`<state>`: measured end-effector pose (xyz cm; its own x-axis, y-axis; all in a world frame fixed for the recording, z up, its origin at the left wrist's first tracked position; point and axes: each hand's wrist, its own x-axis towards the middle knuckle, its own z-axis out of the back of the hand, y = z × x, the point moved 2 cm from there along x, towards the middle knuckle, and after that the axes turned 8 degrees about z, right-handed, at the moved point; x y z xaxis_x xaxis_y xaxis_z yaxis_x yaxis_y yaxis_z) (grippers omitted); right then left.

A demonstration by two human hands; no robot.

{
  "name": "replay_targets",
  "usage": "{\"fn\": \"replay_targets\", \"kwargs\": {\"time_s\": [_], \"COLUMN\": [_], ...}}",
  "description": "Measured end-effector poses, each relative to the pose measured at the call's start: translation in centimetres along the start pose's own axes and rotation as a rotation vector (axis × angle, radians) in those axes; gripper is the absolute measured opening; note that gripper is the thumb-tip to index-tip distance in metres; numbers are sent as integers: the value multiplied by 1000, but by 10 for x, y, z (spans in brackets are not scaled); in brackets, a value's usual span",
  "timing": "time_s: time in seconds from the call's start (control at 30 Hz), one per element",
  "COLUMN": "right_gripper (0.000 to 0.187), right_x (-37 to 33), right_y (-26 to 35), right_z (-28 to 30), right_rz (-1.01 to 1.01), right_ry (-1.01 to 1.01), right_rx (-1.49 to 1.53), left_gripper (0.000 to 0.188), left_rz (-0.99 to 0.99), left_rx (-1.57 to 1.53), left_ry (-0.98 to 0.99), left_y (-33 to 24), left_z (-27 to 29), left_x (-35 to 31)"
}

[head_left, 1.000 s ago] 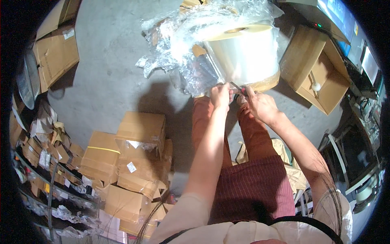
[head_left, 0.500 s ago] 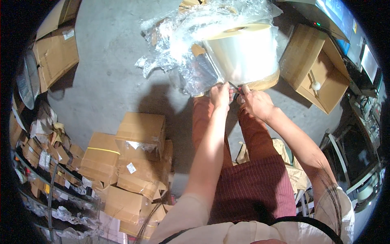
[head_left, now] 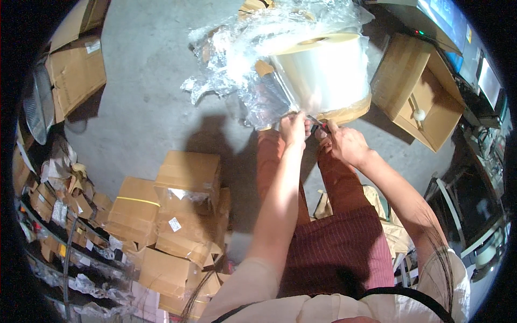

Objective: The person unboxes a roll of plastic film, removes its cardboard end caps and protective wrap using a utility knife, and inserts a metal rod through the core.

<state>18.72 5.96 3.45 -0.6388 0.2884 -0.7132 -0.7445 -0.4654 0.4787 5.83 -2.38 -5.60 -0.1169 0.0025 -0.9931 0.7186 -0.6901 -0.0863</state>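
Note:
A big roll of clear plastic film stands on a cardboard disc at the near end of a heap of crumpled clear plastic. By its lower left edge, my left hand is closed in a pinch; it seems to hold the edge of the clear plastic, though the fingers hide most of it. Just to the right, my right hand is closed round a slim dark tool with a red part. The tool points up and left toward the left fingertips; its exact kind is too small to tell.
Stacked cardboard boxes stand to my left, beside a rack of packing scraps. An open carton sits right of the roll, near a lit screen. Another box is at the far left.
My right hand has shifted slightly down and right, and the tool shows a little more between the hands. My left hand stays closed in nearly the same place.

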Motion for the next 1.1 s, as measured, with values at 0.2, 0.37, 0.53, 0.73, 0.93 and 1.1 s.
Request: {"fn": "replay_targets", "kwargs": {"time_s": [0.2, 0.37, 0.53, 0.73, 0.93, 1.1], "right_gripper": [32, 39, 22, 24, 23, 31], "right_x": [26, 92, 117, 115, 121, 100], "right_y": [7, 4, -6, -6, -1, -27], "right_z": [65, 96, 89, 84, 92, 91], "right_rz": [-53, -223, -211, -244, -154, -135], "right_ry": [-192, -270, -362, -409, -308, -417], "right_rx": [86, 668, 1016, 929, 908, 896], "left_gripper": [27, 41, 21, 17, 27, 28], "left_rz": [-17, 118, 50, -99, -643, -451], "left_rx": [-4, -19, -56, -27, 1150, 495], "left_ry": [42, 140, 273, 154, -158, 61], "left_y": [1, -6, 7, 14, 74, 99], "left_z": [18, 12, 12, 4, 91, 102], "left_x": [-1, -2, 8, 8, 20, -25]}}
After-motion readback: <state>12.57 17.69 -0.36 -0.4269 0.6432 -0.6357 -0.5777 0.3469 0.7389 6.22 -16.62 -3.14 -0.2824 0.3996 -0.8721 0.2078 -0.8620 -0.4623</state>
